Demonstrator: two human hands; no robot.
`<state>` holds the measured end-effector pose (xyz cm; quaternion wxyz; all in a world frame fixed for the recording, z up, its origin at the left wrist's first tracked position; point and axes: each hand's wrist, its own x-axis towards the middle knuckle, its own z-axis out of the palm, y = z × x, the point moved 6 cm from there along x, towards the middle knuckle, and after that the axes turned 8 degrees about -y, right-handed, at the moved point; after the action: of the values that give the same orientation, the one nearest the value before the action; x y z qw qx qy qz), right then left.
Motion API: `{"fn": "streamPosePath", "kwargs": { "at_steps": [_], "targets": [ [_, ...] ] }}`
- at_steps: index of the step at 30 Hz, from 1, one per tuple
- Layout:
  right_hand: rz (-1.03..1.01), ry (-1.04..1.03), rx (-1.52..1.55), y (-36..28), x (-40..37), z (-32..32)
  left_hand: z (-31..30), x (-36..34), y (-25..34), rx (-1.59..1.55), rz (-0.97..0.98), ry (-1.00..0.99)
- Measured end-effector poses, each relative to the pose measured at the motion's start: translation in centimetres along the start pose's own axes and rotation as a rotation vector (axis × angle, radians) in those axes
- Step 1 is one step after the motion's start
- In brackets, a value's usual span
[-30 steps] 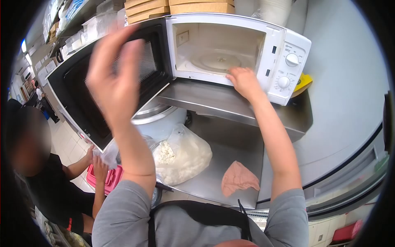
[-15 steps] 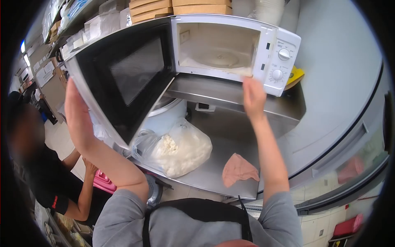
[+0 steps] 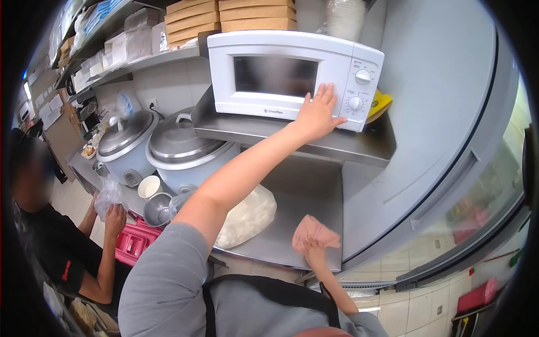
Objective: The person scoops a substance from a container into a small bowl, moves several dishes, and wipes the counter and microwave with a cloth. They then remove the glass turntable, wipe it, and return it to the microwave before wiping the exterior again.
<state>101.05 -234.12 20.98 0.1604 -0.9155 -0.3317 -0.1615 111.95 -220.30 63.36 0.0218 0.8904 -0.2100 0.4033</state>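
The white microwave (image 3: 337, 48) on the steel shelf has its door closed. My left hand (image 3: 320, 112) lies on the right side of that door with fingers spread, close to the two dials. Lower down on the steel counter, my right hand (image 3: 314, 251) grips a thin pink cloth (image 3: 315, 229), whose edges fan out beyond the fingers. A clear bag of white food (image 3: 250, 218) rests on the counter, partly hidden behind my left arm.
Two large lidded cookers (image 3: 188, 143) (image 3: 128, 135) stand to the left, with a white cup (image 3: 149, 187) and a metal bowl (image 3: 158, 209) before them. A co-worker (image 3: 73, 241) at the left handles a plastic bag (image 3: 110, 197) above a pink container (image 3: 133, 241). Brown boxes (image 3: 257, 16) are stacked above.
The microwave door has swung from open to closed, and my left hand has moved right onto its front. My right hand has dropped from the microwave to the pink cloth.
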Motion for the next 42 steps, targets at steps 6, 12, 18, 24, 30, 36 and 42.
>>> {"fn": "streamPosePath", "kwargs": {
  "at_steps": [6,12,18,24,30,36,42],
  "targets": [
    [0.148,-0.504,0.566,-0.9,0.4,1.1,-1.0,-2.6,-0.5,-0.107,-0.049,-0.201],
    [0.010,-0.079,0.994,-5.5,15.3,-22.8,-11.8,-14.8,-2.5,-0.660,-0.288,-0.003],
    [-0.365,1.012,0.503,-7.0,29.6,-43.3,-11.9,-28.2,-3.8,-0.913,-0.525,-0.164],
    [-0.350,1.263,0.082,-13.9,42.0,-37.5,-11.8,-34.7,-4.7,-1.109,-0.843,-0.151],
    [-0.488,0.779,-0.038,-27.9,49.2,-37.4,-9.6,-31.4,-3.3,-1.124,-0.683,-0.283],
    [-0.161,-0.101,0.115,-17.7,48.2,-42.4,-6.0,-32.8,-2.2,-1.121,-0.656,-0.440],
    [0.201,0.039,-0.304,1.1,43.8,-50.6,-8.8,-39.9,-5.1,-1.049,-0.768,-0.403]
  ]
}}
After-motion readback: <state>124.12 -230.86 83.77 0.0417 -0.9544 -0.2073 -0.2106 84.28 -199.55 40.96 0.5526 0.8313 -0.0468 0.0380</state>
